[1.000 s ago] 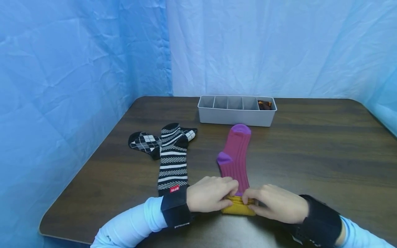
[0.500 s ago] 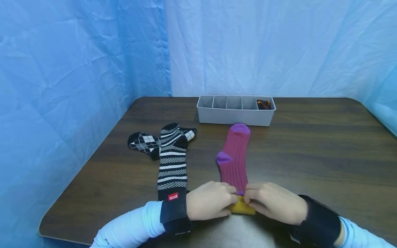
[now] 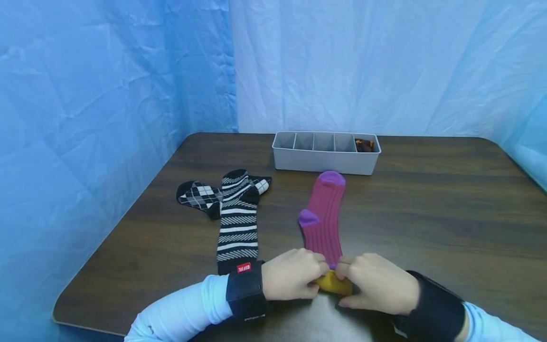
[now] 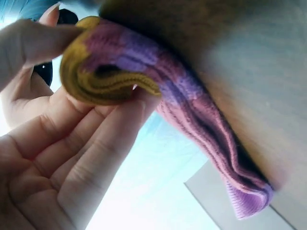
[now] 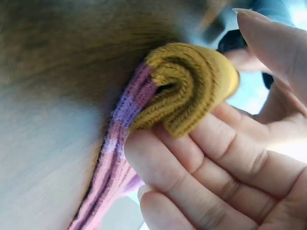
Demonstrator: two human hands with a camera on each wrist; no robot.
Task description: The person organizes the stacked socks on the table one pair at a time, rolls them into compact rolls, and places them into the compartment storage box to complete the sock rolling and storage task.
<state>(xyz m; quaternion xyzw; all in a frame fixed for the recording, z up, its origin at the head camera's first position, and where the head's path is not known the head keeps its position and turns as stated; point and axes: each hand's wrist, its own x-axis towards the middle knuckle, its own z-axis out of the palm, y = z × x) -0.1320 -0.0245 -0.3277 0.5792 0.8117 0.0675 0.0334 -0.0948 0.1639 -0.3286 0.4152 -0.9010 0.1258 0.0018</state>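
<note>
A magenta ribbed sock (image 3: 326,213) with purple toe and heel lies lengthwise on the table, toe away from me. Its mustard-yellow cuff (image 5: 206,72) is rolled over toward the foot, and the wrist views show several layers in the roll. My left hand (image 3: 292,274) pinches the left end of the roll between thumb and fingers. At the right end my right hand (image 3: 378,284) bends its fingers over the roll, while its thumb (image 5: 273,40) stands apart from it. Black straps circle both wrists.
A striped black-and-white sock (image 3: 237,228) lies across an argyle sock (image 3: 198,195) on the left. Behind stands a grey divided box (image 3: 325,162), with a dark brown and orange item (image 3: 364,145) in its rightmost compartment. Blue sheeting (image 3: 363,66) surrounds the dark wooden table (image 3: 448,204).
The yellow cuff has gone from a flatter fold to a rounder roll. My right thumb has spread away from the cuff. The striped sock and the box have stayed put.
</note>
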